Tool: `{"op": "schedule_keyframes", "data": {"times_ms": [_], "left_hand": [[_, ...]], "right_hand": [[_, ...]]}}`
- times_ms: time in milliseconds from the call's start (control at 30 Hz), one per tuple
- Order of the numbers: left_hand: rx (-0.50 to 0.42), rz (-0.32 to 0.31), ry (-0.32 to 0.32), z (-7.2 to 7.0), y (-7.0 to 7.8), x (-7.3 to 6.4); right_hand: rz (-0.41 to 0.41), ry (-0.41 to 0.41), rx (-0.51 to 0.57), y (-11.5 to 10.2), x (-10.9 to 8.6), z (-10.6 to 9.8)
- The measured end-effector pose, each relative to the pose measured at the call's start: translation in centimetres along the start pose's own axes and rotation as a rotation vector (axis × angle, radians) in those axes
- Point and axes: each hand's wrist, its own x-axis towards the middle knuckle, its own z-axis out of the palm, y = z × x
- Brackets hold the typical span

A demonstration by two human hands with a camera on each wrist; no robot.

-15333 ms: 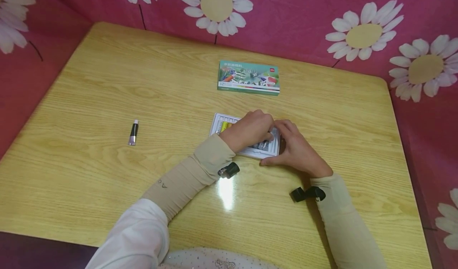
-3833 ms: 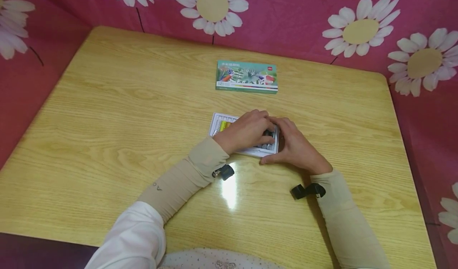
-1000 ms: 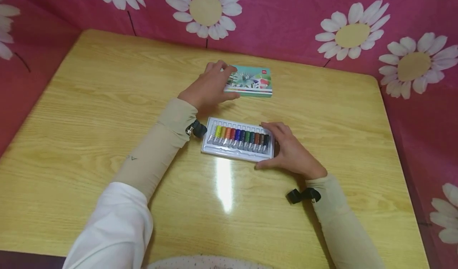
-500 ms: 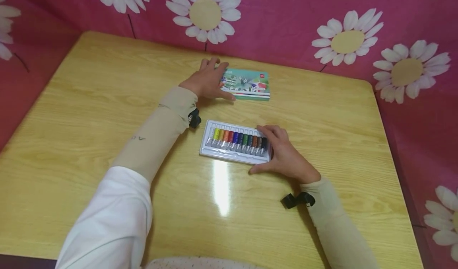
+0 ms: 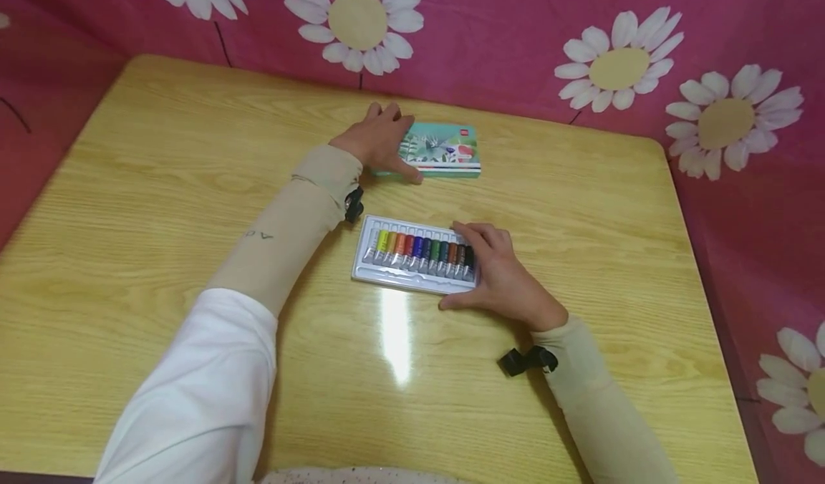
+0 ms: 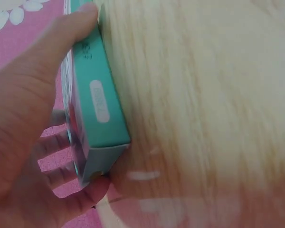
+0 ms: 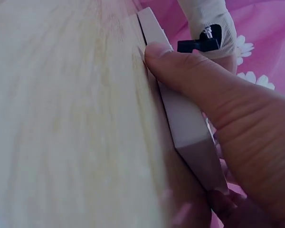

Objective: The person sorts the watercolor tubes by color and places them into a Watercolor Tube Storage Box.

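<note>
A white plastic tray [image 5: 394,279] lies on the table, holding a row of small paint tubes [image 5: 417,253] that runs from white and yellow to black. My right hand [image 5: 510,281] grips its right end, thumb along the near side and fingers at the far side. Farther back is a flat green paint box [image 5: 445,147] with a plant picture. My left hand [image 5: 379,142] holds the left end of that box. In the left wrist view the thumb presses the green box's long side [image 6: 99,107], with fingers around its other sides. The right wrist view shows the tray's side wall [image 7: 185,114].
The wooden table [image 5: 193,147] carries the tray and the box. A pink cloth [image 5: 490,33] with white daisies hangs behind it and at both sides. Black wrist cameras are strapped on both sleeved arms.
The black paint tube once lying at the left now appears in the tray's row. My left hand has gone from the tray to the green box; my right hand stays on the tray.
</note>
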Motion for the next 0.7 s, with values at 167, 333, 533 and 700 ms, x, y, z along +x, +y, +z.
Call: {"op": "schedule_keyframes", "data": {"times_ms": [167, 333, 533, 700], "left_hand": [[0.013, -0.006, -0.012, -0.1, 0.0, 0.0], [0.026, -0.019, -0.018, -0.3, -0.2, -0.5], [0.035, -0.047, -0.025, -0.2, -1.3, -1.5], [0.053, -0.054, -0.020, -0.3, -2.8, -3.0]], "right_hand": [[-0.007, 0.006, -0.042, -0.3, 0.1, 0.0], [-0.010, 0.021, -0.078, -0.4, 0.2, 0.1], [0.013, 0.035, -0.090, -0.5, 0.3, 0.1], [0.039, 0.038, -0.085, -0.3, 0.0, -0.1]]}}
